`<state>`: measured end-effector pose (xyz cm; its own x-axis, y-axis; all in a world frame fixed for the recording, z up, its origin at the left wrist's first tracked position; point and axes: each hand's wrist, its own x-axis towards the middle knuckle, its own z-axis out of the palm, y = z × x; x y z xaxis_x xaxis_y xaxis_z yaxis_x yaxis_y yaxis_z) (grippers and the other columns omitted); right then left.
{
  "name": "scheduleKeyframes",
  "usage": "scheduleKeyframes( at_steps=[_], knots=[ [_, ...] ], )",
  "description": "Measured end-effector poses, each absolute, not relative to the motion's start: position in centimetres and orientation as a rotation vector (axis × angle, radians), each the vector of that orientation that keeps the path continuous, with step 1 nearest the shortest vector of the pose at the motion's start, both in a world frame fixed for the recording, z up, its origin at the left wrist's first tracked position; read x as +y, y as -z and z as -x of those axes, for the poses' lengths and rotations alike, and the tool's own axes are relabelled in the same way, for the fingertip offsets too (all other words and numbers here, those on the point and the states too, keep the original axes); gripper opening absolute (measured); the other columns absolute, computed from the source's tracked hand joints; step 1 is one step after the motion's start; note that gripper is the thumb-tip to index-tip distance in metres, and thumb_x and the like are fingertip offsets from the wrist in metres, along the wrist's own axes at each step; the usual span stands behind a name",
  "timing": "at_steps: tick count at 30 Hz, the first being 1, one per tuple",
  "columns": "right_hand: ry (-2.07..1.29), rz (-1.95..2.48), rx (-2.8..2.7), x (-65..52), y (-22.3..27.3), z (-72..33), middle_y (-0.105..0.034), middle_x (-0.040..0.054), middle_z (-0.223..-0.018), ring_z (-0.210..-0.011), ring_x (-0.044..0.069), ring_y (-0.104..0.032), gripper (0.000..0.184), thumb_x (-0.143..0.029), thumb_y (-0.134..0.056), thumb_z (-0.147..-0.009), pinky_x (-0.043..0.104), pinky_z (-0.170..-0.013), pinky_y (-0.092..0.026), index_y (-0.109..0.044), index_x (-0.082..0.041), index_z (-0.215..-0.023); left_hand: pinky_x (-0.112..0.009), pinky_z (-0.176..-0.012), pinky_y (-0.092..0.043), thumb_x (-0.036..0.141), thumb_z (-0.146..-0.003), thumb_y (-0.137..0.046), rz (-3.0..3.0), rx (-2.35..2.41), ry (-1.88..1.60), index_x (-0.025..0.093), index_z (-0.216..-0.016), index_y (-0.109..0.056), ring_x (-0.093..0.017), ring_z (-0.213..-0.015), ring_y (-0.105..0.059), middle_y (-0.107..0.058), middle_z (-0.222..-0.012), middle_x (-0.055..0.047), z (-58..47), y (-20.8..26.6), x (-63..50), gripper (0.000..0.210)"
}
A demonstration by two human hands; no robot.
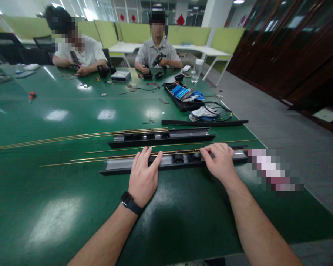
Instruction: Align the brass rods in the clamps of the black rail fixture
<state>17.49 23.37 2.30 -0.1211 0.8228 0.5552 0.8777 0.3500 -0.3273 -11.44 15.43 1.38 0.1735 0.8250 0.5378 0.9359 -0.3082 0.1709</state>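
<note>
A long black-edged metal channel lies across the table in front of me, with black blocks set along its inside. Thin brass rods run lengthwise over it and stick out past its left end. My left hand, a dark watch on its wrist, rests on the channel and rods with fingers stretched out. Thumb and forefinger of my right hand are pinched together at a brass rod near the channel's right part. Its other fingers are curled, and the fingertips partly hide the rod.
Behind lies a second channel with more brass rods reaching left. A black strip, gloves and a black tray sit farther back. Two people work across the green table; one holds a power drill.
</note>
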Motion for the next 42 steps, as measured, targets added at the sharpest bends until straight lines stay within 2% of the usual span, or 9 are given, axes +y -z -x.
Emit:
scheduleKeyframes(
  at_steps=[24, 33, 42],
  knots=[
    [0.088, 1.495, -1.933, 23.26, -2.53, -17.43, -0.073, 0.004, -0.088, -0.1, 0.026, -0.057, 0.027, -0.045, -0.058, -0.097, 0.044, -0.093, -0.032, -0.069, -0.025, -0.081, -0.057, -0.123, -0.038, 0.01, -0.096, -0.051, 2.25, -1.729, 0.846, 0.026, -0.148, -0.058, -0.034, -0.152, -0.041, -0.051, -0.156, -0.016, 11.44, -1.45, 15.36, 0.055],
    [0.086, 1.478, -1.935, 23.18, -2.38, -17.11, -0.074, 0.0032, -0.089, -0.099, 0.025, -0.058, 0.031, -0.051, -0.058, -0.098, 0.043, -0.094, -0.032, -0.071, -0.026, -0.084, -0.058, -0.122, -0.037, 0.01, -0.097, -0.051, 2.247, -1.729, 0.817, 0.023, -0.147, -0.059, -0.035, -0.151, -0.042, -0.052, -0.154, -0.019, 11.37, -1.59, 15.35, 0.052],
    [0.047, 1.482, -1.948, 23.19, -2.46, -16.87, -0.073, 0.0032, -0.086, -0.097, 0.025, -0.057, 0.032, -0.048, -0.055, -0.099, 0.043, -0.092, -0.031, -0.069, -0.026, -0.08, -0.058, -0.123, -0.037, 0.01, -0.097, -0.051, 2.249, -1.729, 0.823, 0.023, -0.148, -0.058, -0.035, -0.151, -0.041, -0.052, -0.155, -0.019, 11.39, -1.51, 15.35, 0.053]
  ],
)
